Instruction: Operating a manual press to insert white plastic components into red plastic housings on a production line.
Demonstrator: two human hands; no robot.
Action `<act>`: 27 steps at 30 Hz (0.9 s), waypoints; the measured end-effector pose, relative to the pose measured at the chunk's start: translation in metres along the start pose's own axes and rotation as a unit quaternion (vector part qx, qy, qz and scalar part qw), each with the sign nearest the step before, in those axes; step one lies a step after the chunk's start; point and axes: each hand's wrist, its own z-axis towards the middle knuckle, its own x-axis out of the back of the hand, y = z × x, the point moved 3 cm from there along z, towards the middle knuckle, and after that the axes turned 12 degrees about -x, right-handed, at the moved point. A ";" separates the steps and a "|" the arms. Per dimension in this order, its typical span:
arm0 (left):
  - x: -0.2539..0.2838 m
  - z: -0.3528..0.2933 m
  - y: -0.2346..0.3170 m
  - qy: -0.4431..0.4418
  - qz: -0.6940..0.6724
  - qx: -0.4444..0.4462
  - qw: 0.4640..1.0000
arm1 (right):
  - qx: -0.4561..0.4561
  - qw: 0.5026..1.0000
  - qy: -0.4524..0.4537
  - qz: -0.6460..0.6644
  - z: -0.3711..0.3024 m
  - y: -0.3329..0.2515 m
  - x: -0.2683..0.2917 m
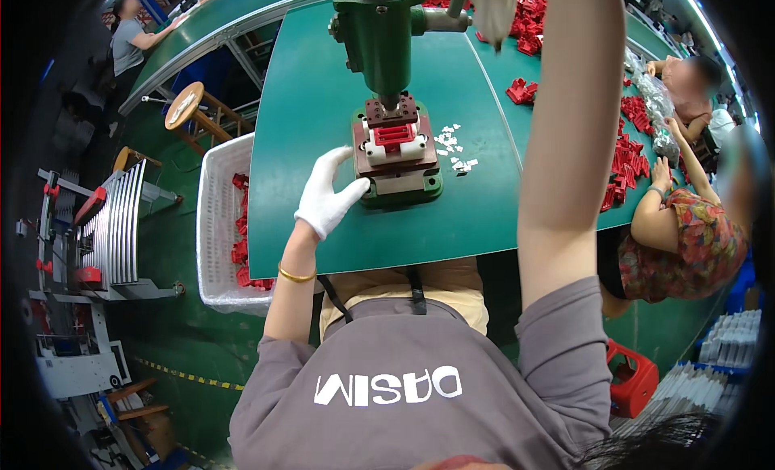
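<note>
A green hand press (375,42) stands on the green table, its ram down at a brown-and-white fixture (393,151). A red plastic part (394,135) sits in the fixture. My left hand (329,197), in a white glove, is at the fixture's left side with thumb and fingers apart and nothing between them; the fingertips are at its edge. My right arm reaches far up, and my gloved right hand (494,14) is beside the press's side shaft (444,19) and lever. The top edge cuts that hand off and it is blurred, so its grip is unclear.
Small white pieces (456,147) lie right of the fixture. Red parts (626,167) are heaped along the table's right, where co-workers sit. A white crate (218,228) with red parts stands at the table's left, near a wooden stool (186,105). A red stool (632,379) is behind right.
</note>
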 end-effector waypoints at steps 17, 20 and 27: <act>-0.027 0.103 -0.002 -0.161 0.082 -0.039 0.983 | -0.338 0.928 0.138 0.070 -0.134 0.076 -0.035; -0.020 0.101 0.003 -0.110 -0.063 -0.041 0.991 | -0.473 0.869 0.099 0.110 -0.241 0.087 -0.025; -0.006 0.058 0.001 0.113 0.001 0.016 0.993 | -0.636 0.756 -0.019 0.151 -0.352 0.029 -0.061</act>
